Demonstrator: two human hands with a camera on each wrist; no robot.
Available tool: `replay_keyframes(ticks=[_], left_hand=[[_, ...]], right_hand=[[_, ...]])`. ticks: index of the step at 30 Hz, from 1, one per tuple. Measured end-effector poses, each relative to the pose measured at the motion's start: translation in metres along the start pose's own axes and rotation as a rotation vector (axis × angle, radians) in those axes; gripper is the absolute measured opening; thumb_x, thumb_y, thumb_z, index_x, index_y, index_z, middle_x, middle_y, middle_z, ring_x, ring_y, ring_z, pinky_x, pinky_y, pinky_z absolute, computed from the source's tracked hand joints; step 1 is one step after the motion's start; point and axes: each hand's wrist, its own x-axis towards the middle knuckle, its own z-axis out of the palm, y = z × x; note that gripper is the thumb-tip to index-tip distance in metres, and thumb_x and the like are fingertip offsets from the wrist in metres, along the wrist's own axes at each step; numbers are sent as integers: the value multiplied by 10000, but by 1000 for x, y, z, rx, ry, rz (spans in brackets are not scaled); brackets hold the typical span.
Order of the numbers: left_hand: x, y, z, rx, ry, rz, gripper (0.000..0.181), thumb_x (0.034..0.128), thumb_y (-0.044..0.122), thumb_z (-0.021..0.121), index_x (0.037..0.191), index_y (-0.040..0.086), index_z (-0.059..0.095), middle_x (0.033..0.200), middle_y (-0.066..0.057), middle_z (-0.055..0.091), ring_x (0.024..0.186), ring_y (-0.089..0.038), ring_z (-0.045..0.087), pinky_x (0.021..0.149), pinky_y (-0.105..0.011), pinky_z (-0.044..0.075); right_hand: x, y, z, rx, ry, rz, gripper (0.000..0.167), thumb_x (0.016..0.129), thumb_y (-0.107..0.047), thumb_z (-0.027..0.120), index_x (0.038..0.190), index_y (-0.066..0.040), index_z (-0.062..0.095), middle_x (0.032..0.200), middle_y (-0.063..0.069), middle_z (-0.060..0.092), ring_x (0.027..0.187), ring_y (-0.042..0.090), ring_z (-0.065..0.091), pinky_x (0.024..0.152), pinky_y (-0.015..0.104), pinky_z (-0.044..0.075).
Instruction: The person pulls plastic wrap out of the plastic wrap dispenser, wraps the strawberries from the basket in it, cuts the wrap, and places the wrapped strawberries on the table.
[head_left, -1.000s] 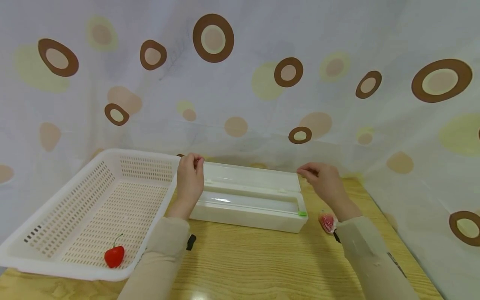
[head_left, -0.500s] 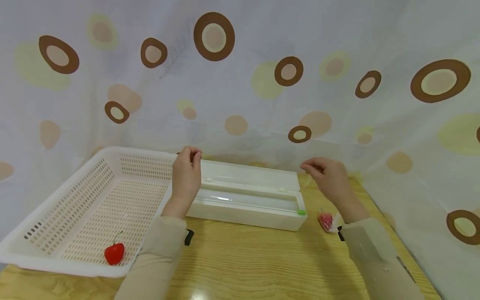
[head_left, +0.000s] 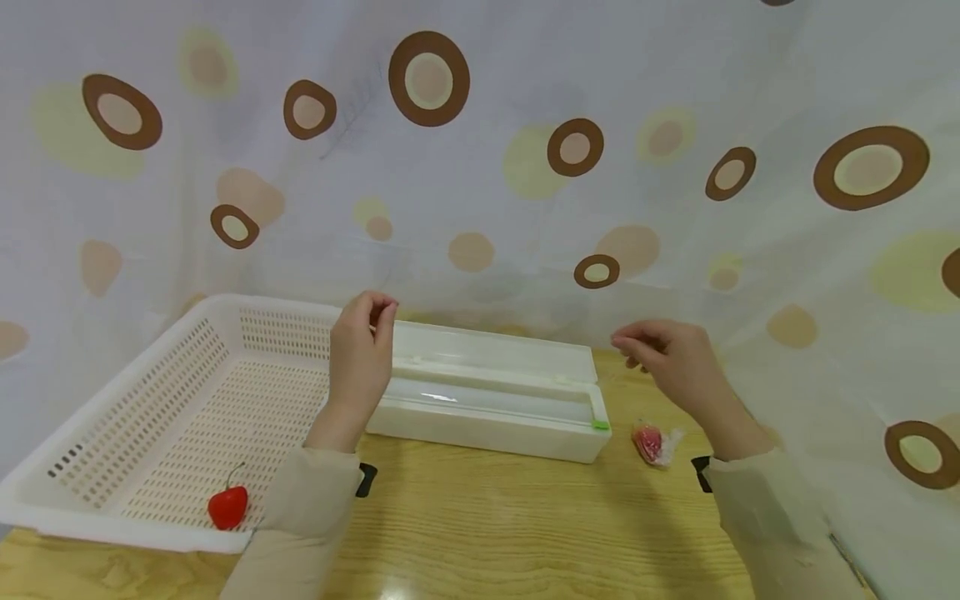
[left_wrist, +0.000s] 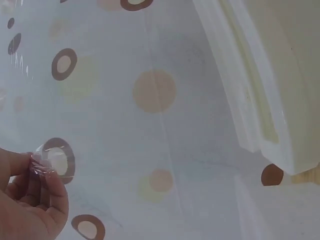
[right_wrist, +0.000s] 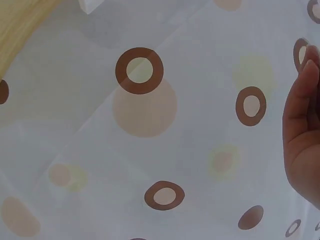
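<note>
My left hand [head_left: 358,358] is raised over the left end of a long white cling film box [head_left: 487,437], its thumb and fingers pinching clear plastic wrap [left_wrist: 47,162], plainest in the left wrist view. My right hand [head_left: 675,362], up past the box's right end, has thumb and fingertips together in the same pinch; the film there is too clear to make out well. The box's lid [head_left: 495,350] is tipped back, and the film roll [head_left: 480,400] lies inside. A pink-red piece wrapped in clear film [head_left: 651,443] lies on the table below my right hand.
A white perforated basket [head_left: 142,537] stands at the left, partly behind my left arm. In its near corner lies a red cherry-shaped item with a stem [head_left: 228,507]. A green piece [head_left: 600,424] sits at the box's right corner. A patterned curtain [head_left: 480,167] hangs behind the wooden table [head_left: 495,525].
Both hands have risen from the lid's edge and spread apart, the left one going left and the right one going right. The box, basket and wrapped piece have stayed in place.
</note>
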Motion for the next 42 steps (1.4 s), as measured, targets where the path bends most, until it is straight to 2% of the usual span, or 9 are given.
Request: replay_keyframes(ticks=[5,9,14,18,23,26,29,35,42], left_hand=[[-6,3,-16,39,-90,7,162,955,114,514,985,-12,611,919,-142,608,785,-234,540,674,-290,437],[-10,7,-37,87,-247,30,142,942,104,536,1011,34,639,956,-109,631,837,-215,563,746,-334,473],[-11,8,-65,141,-524,190,147,902,75,590,1015,80,684,941,-38,657,861,-169,609,774,-329,505],[-13,7,-84,136,-672,313,167,864,31,622,1004,86,695,938,12,680,856,-116,621,754,-263,518],[-17,9,-95,164,-709,437,184,836,-16,637,951,114,697,881,71,665,782,-25,560,704,-220,504],[-20,12,-98,178,-711,472,213,828,-53,615,903,134,685,843,99,639,759,-5,536,681,-215,490],[-25,13,-100,183,-759,454,248,814,-74,574,868,155,655,831,116,611,758,-7,520,682,-212,479],[-40,7,-95,210,-935,332,272,784,-92,512,793,171,583,763,117,545,677,-6,442,597,-193,419],[-70,-7,-80,292,-1098,241,292,714,-108,486,661,178,508,653,122,444,600,-10,366,540,-184,356]], right_hand=[[-6,-1,-9,32,-87,-21,137,902,-144,610,896,-52,711,718,51,667,624,13,571,585,212,496],[-9,0,-17,69,-177,-54,113,890,-129,620,886,-58,709,705,21,655,617,24,574,579,224,501],[-13,5,-25,117,-290,-95,105,890,-81,608,907,-45,706,718,-22,643,623,29,586,586,241,516],[-17,6,-27,156,-366,-145,106,889,-66,605,891,-48,709,707,-53,650,620,34,589,583,248,513],[-23,3,-31,245,-444,-238,87,861,-35,627,856,-72,706,689,-47,641,613,57,581,560,243,502],[-26,2,-33,301,-552,-274,97,866,-33,620,868,-88,700,704,-29,641,624,58,577,563,240,502],[-28,1,-32,356,-709,-264,90,883,-71,610,898,-84,697,716,3,651,618,53,575,563,250,512],[-34,-1,-13,418,-986,-165,142,866,-172,646,905,-49,703,783,41,687,637,-20,569,581,244,525],[-51,0,34,397,-1159,-92,63,781,-73,703,806,-15,705,713,102,687,581,-63,511,542,173,484]])
